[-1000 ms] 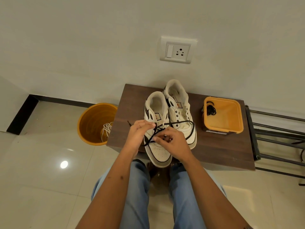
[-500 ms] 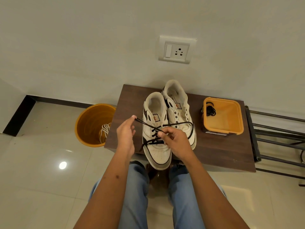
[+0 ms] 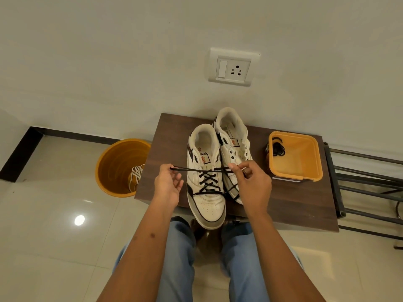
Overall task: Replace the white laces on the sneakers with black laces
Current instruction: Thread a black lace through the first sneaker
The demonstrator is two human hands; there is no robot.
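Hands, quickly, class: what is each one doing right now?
Left hand: pinching one end of the black lace.
Right hand: pinching the other end.

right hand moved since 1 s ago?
Yes. The right hand has shifted right, off the near sneaker toward the orange tray, pinching the black lace.

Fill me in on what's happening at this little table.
A person is lacing the nearer sneaker with a black lace, pinching one end in the left hand and the other in the right hand, pulled out to the sides. The lower eyelets are crossed; the upper ones are empty. The second sneaker has no lace. More black lace lies in the orange tub, and white laces sit in the orange bucket.
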